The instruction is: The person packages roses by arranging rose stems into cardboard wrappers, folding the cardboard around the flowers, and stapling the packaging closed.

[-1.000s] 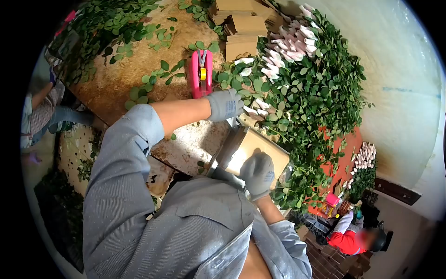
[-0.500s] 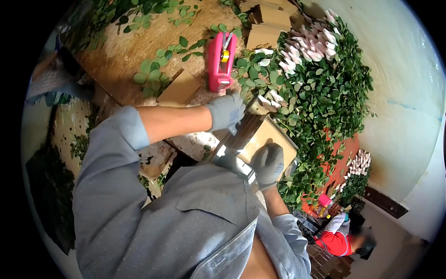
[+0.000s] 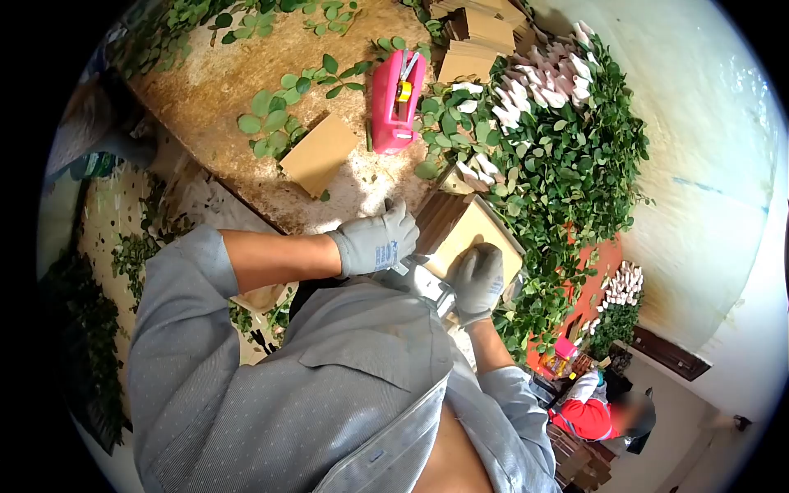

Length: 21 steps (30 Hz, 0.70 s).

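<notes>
My left hand [image 3: 374, 241], in a grey glove, is closed just above the near edge of the table. Whatever it may hold is hidden by the fingers. On the right, my right hand [image 3: 478, 281], also gloved, presses its bent fingers onto the face of a cardboard piece [image 3: 465, 234]. This cardboard sits in a metal frame [image 3: 423, 281] close to my body, and its folded side faces my left hand. A few pale wrapped flower heads [image 3: 480, 172] lie at the frame's far end. Beyond my left hand stands a pink tape dispenser [image 3: 394, 111] with a yellow roll.
A loose cardboard sheet [image 3: 320, 154] lies on the wooden table [image 3: 238, 90] among scattered leaves [image 3: 271, 119]. Cardboard stacks [image 3: 477, 37] stand at the back. Leafy stems with wrapped pink heads [image 3: 546, 78] fill the right side. A person in red [image 3: 585, 417] is at lower right.
My left hand has drawn back from the cardboard, toward the left and my body. My right hand stays on the cardboard. The view has shifted slightly.
</notes>
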Available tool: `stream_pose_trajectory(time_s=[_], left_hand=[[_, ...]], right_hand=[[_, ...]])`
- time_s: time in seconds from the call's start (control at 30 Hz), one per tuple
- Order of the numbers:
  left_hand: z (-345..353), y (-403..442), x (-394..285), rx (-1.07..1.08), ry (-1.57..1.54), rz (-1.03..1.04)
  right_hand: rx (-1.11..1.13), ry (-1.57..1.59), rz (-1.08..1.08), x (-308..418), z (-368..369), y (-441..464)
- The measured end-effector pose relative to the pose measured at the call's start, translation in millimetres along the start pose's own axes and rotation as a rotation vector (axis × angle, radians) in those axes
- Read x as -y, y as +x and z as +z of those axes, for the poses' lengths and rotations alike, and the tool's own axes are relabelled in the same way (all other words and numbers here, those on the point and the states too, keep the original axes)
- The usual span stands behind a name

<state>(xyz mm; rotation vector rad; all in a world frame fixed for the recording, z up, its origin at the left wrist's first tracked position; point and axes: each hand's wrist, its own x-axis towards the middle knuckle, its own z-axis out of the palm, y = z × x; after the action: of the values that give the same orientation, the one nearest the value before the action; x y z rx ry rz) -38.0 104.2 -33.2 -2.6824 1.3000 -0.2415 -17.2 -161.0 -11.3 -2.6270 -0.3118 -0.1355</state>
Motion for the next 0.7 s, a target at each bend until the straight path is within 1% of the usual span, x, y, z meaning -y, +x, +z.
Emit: stream_pose_trajectory(time_s=[0.13,0.2,0.3,0.37,0.43,0.47,0.5,0.53,0.57,0.6,0.63,0.7], left_hand=[[10.8,10.0,-0.8,-0.073,0.016,0.017],[19.8,14.5,0.5,-0.002,-0.204,-0.048],[23.4,16.4,7.1,0.041,-0.245,-0.046],[18.7,16.3,6.0,0.046,-0.241,-0.034],[11.9,12.3,3.6,0.051,-0.214,-0.053],[9.3,10.4,1.8,0.014,-0.187,-0.046],[-1.3,8.9,4.0,0.088,-0.141,-0.067],[-10.3,6.1,4.2,0.208,-0.151,-0.160],[-14.4,-1.6,7.7,0.195,-0.129,-0.126],[-16.4,-11.5,12.7,0.089,-0.227,-0.247],[-28.3,-13.6,15.5,-0.012,-0.331,-0.368],[-58.7,-2.3,10.6,-0.077,-0.910,-0.582]], right_hand=[[0.005,0.006,0.013,0.2,-0.5,0.6],[0.010,0.019,-0.005,-3.0,0.0,-0.4],[0.000,0.007,-0.005,-0.6,-2.2,-1.2],[0.011,0.045,0.040,2.1,-3.3,-0.6],[0.009,0.099,0.017,-4.2,-1.3,-0.6],[0.013,0.072,-0.016,-6.9,-1.6,-1.7],[0.034,0.088,0.022,-9.4,-0.8,-2.3],[0.040,0.124,0.061,-9.8,-0.4,-2.9],[0.040,0.164,0.098,-9.8,0.0,-2.3],[-0.005,0.124,0.020,-9.7,-2.1,-2.1],[-0.039,0.128,0.042,-7.2,-6.3,-3.6],[-0.016,0.156,0.048,-2.9,-12.6,-6.0]])
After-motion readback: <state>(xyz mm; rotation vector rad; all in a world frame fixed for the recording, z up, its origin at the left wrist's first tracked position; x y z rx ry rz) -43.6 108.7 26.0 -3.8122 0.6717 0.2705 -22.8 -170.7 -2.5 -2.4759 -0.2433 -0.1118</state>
